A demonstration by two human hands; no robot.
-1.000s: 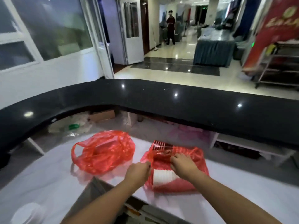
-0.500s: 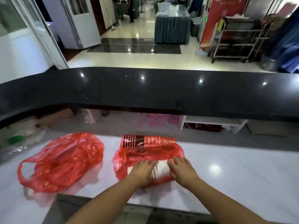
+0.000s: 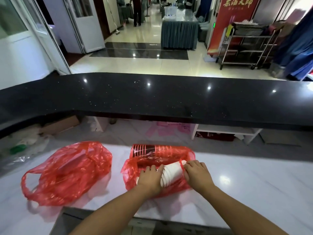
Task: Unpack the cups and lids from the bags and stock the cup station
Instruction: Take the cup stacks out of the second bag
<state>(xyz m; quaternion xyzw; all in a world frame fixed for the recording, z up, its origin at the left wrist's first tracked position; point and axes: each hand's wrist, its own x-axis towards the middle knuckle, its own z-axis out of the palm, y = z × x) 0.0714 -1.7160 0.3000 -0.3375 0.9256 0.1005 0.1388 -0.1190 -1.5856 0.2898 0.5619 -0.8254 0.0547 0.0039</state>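
A red plastic bag [image 3: 130,168] lies on the white counter [image 3: 245,187] in front of me. Inside it, a stack of white paper cups [image 3: 171,174] lies on its side, partly bared. Behind it is a sleeve of dark red-striped cups [image 3: 144,150], also lying down. My left hand [image 3: 149,179] grips the near end of the white stack. At the stack's right end, my right hand [image 3: 197,174] pinches the bag's edge. A second red bag [image 3: 67,172] sits to the left, with its contents hidden.
A black raised counter [image 3: 152,100] runs across behind the white one. Under it are a cardboard box [image 3: 59,124], white shelving [image 3: 225,131] and clear plastic wrap at far left. A steel trolley [image 3: 245,43] and a person [image 3: 136,11] stand in the hall beyond.
My view has swung right and down. My hands moved from the top of the bag to the white cup stack, which now shows out of the pulled-back plastic.
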